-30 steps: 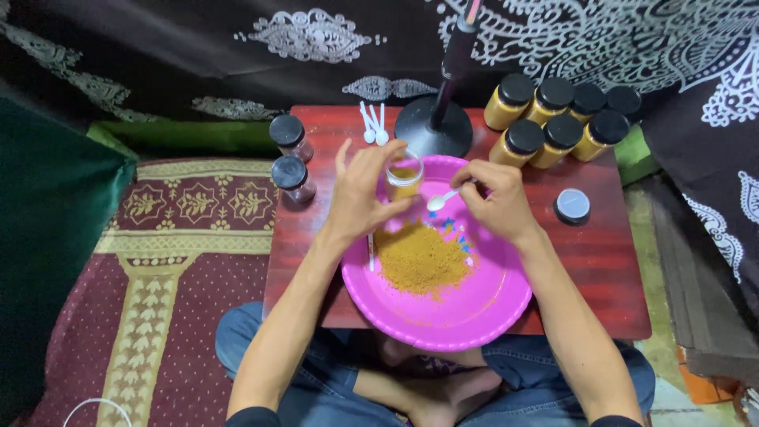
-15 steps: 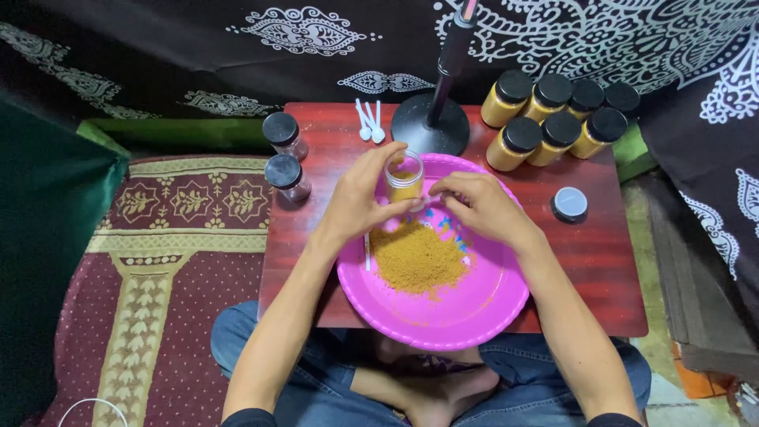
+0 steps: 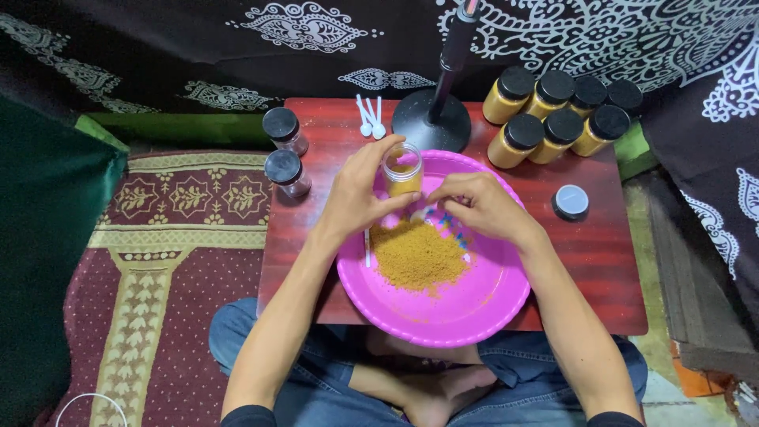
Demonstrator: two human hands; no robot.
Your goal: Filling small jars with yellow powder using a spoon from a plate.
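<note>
Left hand (image 3: pixel 360 198) is still gripping the open jar (image 3: pixel 402 170), now part-filled, upright over the pink basin's (image 3: pixel 482 316) far rim. Right hand (image 3: pixel 478 204), since lowered, is pinching a small spoon toward the yellow powder (image 3: pixel 415 257). Low red table (image 3: pixel 601 253) is bearing seven filled capped jars (image 3: pixel 557 115), two empty ones (image 3: pixel 286 150); patterned rug (image 3: pixel 158 237) is lying alongside.

A single view comes from a camera worn on the person's head. It looks steeply down and slightly forward, over the crossed legs at the bottom edge and onto the low red desk (image 3: pixel 601 261) just ahead. The desk fills the middle, close enough that both forearms run in from the lower edge to the pink bowl (image 3: pixel 474 316) at centre. The far edge of the desk lies near the top, with a patterned dark cloth (image 3: pixel 237 47) behind it. A rug (image 3: pixel 158 261) shows on the left.
</note>
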